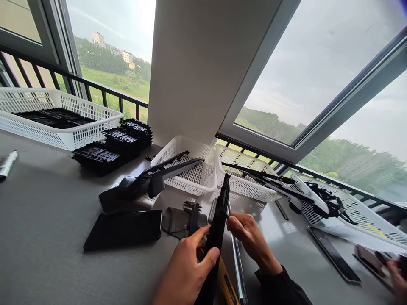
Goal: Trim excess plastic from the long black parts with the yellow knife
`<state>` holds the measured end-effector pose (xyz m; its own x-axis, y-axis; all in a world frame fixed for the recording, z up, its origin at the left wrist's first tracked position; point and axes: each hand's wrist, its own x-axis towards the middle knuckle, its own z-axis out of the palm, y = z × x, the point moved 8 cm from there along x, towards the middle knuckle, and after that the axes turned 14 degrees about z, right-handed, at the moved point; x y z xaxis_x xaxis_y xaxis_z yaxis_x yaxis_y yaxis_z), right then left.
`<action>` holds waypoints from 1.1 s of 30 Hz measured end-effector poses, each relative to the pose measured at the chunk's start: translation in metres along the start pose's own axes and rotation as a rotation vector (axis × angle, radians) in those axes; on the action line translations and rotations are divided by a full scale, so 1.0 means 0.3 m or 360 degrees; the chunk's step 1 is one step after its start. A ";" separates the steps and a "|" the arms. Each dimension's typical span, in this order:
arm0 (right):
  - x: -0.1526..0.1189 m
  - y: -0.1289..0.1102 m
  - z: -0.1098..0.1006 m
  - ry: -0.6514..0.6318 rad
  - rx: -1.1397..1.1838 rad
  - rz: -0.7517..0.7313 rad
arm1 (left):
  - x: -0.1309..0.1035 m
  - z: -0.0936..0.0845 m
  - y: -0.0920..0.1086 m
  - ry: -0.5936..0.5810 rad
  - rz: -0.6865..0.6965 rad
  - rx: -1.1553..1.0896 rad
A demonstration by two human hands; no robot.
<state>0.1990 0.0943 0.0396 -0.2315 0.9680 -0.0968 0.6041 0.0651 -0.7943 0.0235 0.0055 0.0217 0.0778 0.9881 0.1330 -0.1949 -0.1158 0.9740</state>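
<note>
My left hand [193,262] is wrapped round a long, narrow black plastic part [219,212], which stands tilted with its far end up. My right hand [249,237] is closed in a pinch at the part's right edge. Whatever sits between those fingertips is too small and hidden to name. Under the part lie a yellow-handled tool [227,284] and a long shiny metal strip [237,267], both partly covered. Just beyond my left hand rests a dark caliper [192,214] on a small grey pouch [174,222].
Curved black parts [174,171] lean on a white basket [203,186]; more lie across other baskets [267,195]. Black ribbed trays [98,154] are stacked at left. A black tablet-like slab [124,228] and a phone [333,254] lie flat. Another person's hand [397,275] shows at right.
</note>
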 end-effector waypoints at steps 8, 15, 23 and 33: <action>-0.002 -0.006 0.031 -0.0068 -0.0106 0.0012 | 0.003 0.003 0.033 -0.0026 0.0011 0.0032; -0.020 -0.031 0.036 -0.0083 -0.0140 -0.0099 | 0.010 -0.009 0.008 0.0013 -0.0018 0.0040; -0.007 0.016 0.063 -0.0034 0.0057 0.0110 | 0.014 0.001 -0.018 0.0004 0.0013 -0.0098; -0.051 -0.076 0.131 -0.0193 -0.0081 -0.0014 | 0.002 -0.041 0.018 0.0234 -0.0018 -0.0133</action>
<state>0.1587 0.0685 0.0356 -0.3257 0.9311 -0.1642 0.6387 0.0887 -0.7643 0.0105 0.0068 0.0248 -0.0625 0.9942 0.0878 -0.2757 -0.1018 0.9558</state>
